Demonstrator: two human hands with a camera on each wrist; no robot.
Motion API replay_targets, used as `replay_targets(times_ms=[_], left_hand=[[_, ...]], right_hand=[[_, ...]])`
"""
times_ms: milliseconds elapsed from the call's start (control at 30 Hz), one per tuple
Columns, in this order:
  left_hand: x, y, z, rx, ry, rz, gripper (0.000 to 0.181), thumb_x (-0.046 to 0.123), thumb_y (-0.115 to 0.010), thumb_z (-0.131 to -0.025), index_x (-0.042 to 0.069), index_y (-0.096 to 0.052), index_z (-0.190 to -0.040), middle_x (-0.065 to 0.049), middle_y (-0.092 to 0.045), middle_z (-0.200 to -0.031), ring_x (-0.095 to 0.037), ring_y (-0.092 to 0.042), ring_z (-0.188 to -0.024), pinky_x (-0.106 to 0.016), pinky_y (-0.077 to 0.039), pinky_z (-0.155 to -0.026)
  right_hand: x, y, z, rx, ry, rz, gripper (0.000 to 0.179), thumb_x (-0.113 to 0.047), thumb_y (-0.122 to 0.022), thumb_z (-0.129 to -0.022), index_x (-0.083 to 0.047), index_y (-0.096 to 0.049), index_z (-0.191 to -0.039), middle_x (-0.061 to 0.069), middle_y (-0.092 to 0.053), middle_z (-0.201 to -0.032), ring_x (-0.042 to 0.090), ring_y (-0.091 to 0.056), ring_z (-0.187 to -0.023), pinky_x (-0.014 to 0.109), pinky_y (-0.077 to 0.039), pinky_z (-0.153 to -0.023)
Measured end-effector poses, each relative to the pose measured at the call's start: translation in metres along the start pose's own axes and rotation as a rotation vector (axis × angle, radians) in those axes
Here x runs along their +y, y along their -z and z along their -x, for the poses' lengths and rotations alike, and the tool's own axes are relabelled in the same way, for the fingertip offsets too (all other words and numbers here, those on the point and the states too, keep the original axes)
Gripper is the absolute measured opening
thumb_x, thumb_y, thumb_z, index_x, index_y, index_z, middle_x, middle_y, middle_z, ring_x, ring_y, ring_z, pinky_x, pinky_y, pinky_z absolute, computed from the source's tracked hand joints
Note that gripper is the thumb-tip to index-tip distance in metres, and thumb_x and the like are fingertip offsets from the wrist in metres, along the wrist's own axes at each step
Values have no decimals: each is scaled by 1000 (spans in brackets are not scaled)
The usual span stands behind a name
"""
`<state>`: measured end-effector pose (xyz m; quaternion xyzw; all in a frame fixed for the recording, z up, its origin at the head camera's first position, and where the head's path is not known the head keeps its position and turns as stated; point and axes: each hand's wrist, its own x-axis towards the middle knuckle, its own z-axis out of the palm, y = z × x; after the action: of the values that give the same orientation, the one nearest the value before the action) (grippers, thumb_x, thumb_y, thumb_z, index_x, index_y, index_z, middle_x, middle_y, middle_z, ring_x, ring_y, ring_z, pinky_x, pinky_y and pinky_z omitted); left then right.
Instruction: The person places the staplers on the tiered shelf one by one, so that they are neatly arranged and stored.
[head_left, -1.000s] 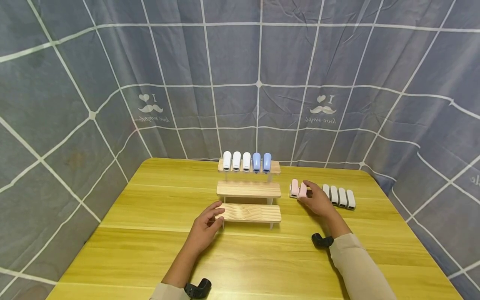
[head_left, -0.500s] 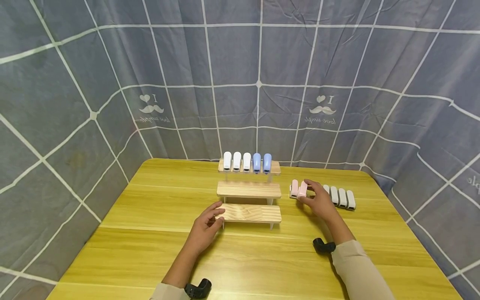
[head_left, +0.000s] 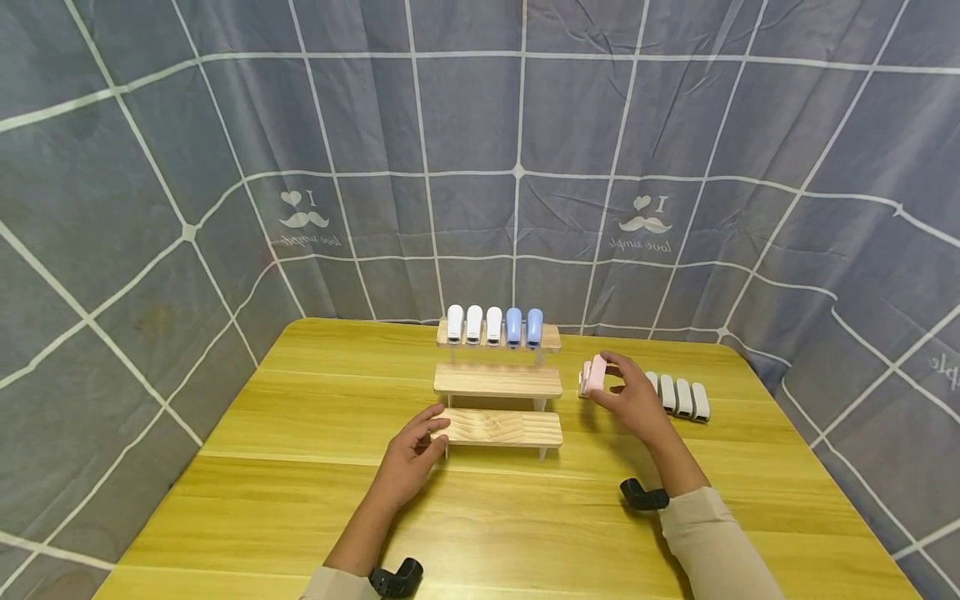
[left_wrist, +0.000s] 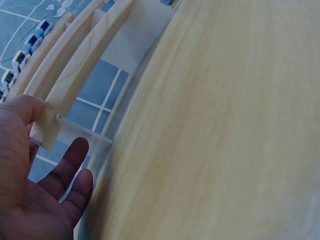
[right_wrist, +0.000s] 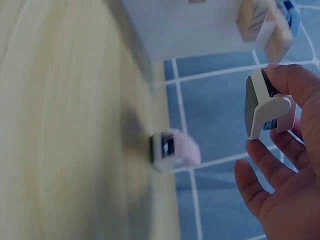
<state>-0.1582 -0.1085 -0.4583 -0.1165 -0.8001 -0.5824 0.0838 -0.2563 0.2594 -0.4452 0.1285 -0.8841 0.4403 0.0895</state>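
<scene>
My right hand (head_left: 630, 400) pinches a pink-and-white mini stapler (head_left: 596, 373), held off the table between thumb and fingers. In the right wrist view the held stapler (right_wrist: 267, 105) shows its grey base, white body and part of its pink lever. A second pink mini stapler (right_wrist: 175, 150) stays on the table, partly hidden behind the held one in the head view. My left hand (head_left: 411, 454) pinches the left end of the lowest board (head_left: 498, 427) of a three-tier wooden display stand, as the left wrist view also shows, with the other fingers (left_wrist: 75, 155) loose below.
Three white staplers (head_left: 474, 325) and two blue staplers (head_left: 523, 327) stand in a row on the top tier (head_left: 552, 337). The middle tier (head_left: 497, 381) is bare wood. Several white staplers (head_left: 684, 397) line up right of my right hand. A grey grid curtain (head_left: 360, 133) surrounds the table.
My right hand has lifted the right-hand pink stapler and carried it slightly left, so it now overlaps the other pink one. My left hand has kept its place.
</scene>
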Motion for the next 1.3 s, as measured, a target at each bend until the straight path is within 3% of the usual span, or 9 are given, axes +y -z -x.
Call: replay_targets(times_ms=[500,1300], left_hand=[[0,1,-1,-3,-11,3,24,-2,-63,-95,-6,-67,-119,-19,-51,-144,-31,-61,-106,-28,-49,-82],[1,1,1,-2,-6,-6,24,-2,-63,-95,-5,-68,-118,-18,-52,-143,-33,-59,-113,-29,-48,-83]], right_hand=[[-48,-7,3,5,98,-51,69,-9,-79,-85,3,-44,-143,21,-48,-140,39,-50,-124,55,-45,-93],[-88,-50,5,-31,235,-124,66,-9,-79,-85,-3,-49,-143,11,-51,-139,30,-55,-121,48,-50,-90]])
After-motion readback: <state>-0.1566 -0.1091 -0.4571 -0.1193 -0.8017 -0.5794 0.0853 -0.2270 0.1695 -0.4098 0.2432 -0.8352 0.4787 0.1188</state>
